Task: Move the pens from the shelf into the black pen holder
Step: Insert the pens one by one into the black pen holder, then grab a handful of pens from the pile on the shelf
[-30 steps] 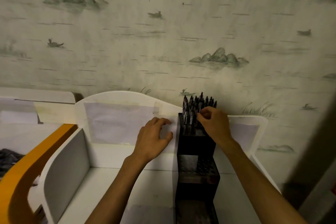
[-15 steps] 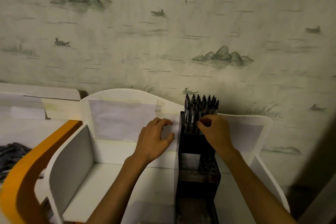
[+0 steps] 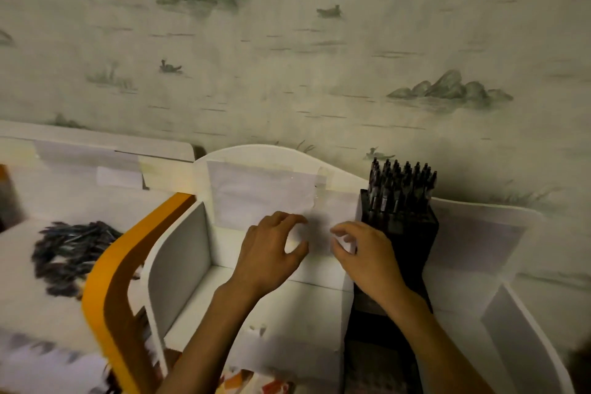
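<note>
Black pen holder [image 3: 399, 233], right of centre, already bristles with upright pens [image 3: 401, 184]; a loose pile of pens [image 3: 68, 249] waits at far left. Left hand [image 3: 271, 253] and right hand [image 3: 367, 256] hover between, fingers loosely curled, holding nothing.

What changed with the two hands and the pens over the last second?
The right hand has left the pens standing in the tall black pen holder and moved left, now empty beside the left hand, which stayed over the white shelf compartment. The view swung left, revealing a pile of dark loose pens. The holder's pens look unchanged.
</note>
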Demonstrator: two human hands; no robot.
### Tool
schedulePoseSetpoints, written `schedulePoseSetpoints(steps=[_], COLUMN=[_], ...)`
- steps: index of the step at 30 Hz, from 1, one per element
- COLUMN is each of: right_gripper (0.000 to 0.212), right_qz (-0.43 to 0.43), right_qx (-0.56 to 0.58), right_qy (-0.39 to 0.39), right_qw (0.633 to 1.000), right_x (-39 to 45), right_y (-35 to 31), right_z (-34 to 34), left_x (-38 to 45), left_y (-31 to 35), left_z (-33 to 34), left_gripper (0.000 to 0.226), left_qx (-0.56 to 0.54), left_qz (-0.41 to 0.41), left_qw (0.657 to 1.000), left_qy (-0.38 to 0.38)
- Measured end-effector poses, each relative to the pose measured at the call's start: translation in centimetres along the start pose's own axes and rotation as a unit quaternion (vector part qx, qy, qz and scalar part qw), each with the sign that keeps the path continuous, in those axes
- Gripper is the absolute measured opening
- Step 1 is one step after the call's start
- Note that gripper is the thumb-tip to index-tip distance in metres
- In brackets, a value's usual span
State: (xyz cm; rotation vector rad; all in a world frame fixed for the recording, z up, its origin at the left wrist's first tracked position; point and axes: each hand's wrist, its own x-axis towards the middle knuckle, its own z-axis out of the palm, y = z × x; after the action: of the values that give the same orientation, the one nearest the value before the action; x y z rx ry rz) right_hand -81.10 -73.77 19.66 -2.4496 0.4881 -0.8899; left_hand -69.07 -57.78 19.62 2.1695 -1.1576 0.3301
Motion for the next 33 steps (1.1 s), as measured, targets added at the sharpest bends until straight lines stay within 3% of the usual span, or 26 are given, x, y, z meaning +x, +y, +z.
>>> schedulePoseSetpoints(steps=[7,23,29,33], right_gripper=[0.029,0.023,0.023,0.026], right_qz=[-0.045,-0.12,-0.117,-0.11], right_qx=[0.012,0.09,0.074,0.038], right_qy=[-0.062,-0.119,-0.147,-0.146], right_qw=[0.997,0.982,0.979,0.982], right_x=[0.2,-3.9,-4.4,-3.8], right_y=[-9.2,-33.9,-38.5,-39.8], right_z=[6.8,29.8,36.9,40.5], left_x=[-4.6,-20.4,-23.0,-23.0], left_y=[-6.8,-31.3,-38.9,-43.8], left_z=[-6.9,-25.6,-29.5,-30.4], left_gripper=[0.043,0.043,0.052,0.04], left_qx=[0.011,0.06,0.065,0.034], left_qz=[-0.048,-0.129,-0.165,-0.187], left_qw=[0.998,0.988,0.984,0.982], left_qy=[0.038,0.059,0.025,0.018])
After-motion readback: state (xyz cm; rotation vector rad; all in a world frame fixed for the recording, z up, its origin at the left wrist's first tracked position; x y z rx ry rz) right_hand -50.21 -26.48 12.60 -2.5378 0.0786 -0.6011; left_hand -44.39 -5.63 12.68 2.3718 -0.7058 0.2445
